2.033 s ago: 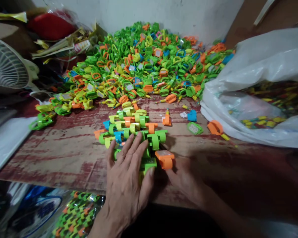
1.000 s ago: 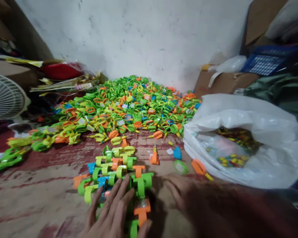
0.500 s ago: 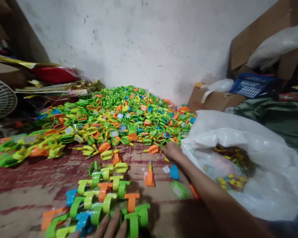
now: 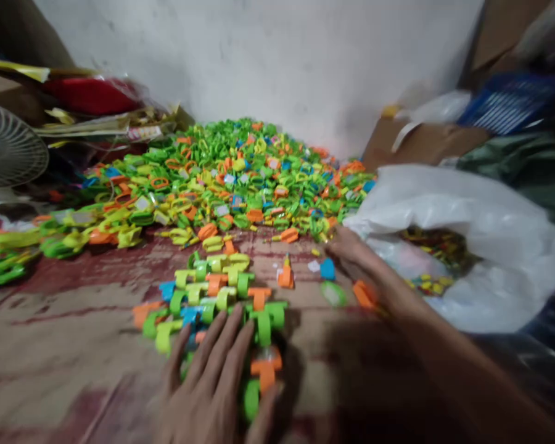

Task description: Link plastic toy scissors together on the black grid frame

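My left hand (image 4: pixel 210 385) lies flat, fingers stretched out, on the near end of a row of interlocked green, yellow, orange and blue plastic clips (image 4: pixel 217 302). My right hand (image 4: pixel 346 250) reaches forward to the near right edge of a big heap of loose clips (image 4: pixel 240 172), beside the white plastic bag (image 4: pixel 462 216). Its fingers are blurred and I cannot see whether they hold anything. A loose orange clip (image 4: pixel 285 275) and a blue one (image 4: pixel 327 269) lie just left of that hand.
The worn red-brown tabletop (image 4: pixel 65 327) stretches to the left. A white fan (image 4: pixel 9 151) stands at far left, with papers and a red bag (image 4: pixel 90 95) behind. Cardboard boxes (image 4: pixel 411 142) and a blue basket (image 4: pixel 504 102) sit at the right rear.
My right hand has gone from beside the row out to the heap's edge near the bag. The view swung up and then back down. My left hand stays on the row.
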`<state>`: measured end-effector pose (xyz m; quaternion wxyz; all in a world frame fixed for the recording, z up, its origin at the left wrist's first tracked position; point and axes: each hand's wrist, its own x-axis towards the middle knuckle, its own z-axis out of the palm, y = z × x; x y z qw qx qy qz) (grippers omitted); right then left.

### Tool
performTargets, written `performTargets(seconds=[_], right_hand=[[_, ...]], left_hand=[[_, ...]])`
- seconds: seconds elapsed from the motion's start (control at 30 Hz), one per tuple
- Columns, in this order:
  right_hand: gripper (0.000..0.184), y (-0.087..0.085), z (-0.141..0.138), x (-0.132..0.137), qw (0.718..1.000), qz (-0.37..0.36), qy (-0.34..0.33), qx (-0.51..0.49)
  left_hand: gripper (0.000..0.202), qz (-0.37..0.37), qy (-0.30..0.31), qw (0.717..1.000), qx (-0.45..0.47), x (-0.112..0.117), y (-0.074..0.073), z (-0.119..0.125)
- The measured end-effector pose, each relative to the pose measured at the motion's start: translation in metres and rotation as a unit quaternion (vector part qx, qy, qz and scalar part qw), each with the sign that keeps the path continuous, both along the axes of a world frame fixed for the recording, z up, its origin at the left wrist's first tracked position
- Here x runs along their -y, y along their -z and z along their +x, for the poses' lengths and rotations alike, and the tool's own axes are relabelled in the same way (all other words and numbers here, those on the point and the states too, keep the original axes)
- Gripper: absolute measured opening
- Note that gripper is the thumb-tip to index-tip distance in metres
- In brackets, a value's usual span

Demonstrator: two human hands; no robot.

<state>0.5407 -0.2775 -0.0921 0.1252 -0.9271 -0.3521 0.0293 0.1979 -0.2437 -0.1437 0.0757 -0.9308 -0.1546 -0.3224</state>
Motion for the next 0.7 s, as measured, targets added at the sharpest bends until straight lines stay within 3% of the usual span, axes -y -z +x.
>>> performTargets(seconds=[0.13, 0.3, 0.4, 0.57, 0.63, 0.7], right_hand=[[0.013, 0.017, -0.047, 0.045, 0.989, 0.069, -0.102, -0.076], [0.030, 0.056, -0.111, 0.085, 0.956, 0.106, -0.174, -0.213], [0.032, 0.070, -0.136, 0.091, 0.930, 0.160, -0.229, -0.238], [0.021, 0.081, -0.158, 0.087, 0.937, 0.247, -0.207, -0.136], [0.009, 0.084, -0.163, 0.085, 0.930, 0.261, -0.222, -0.135], [0.013, 0.088, -0.165, 0.083, 0.924, 0.258, -0.244, -0.142]], left_hand=[[0.048, -0.086, -0.034, 0.995, -0.024, 0.016, -0.024, 0.003], [0.047, -0.105, -0.033, 0.992, -0.055, 0.019, -0.027, 0.002], [0.049, -0.104, -0.030, 0.993, -0.056, 0.018, -0.027, 0.001], [0.050, -0.100, -0.029, 0.992, -0.068, 0.017, -0.028, 0.002], [0.050, -0.094, -0.027, 0.993, -0.065, 0.017, -0.028, 0.002], [0.049, -0.091, -0.029, 0.994, -0.062, 0.017, -0.028, 0.002]])
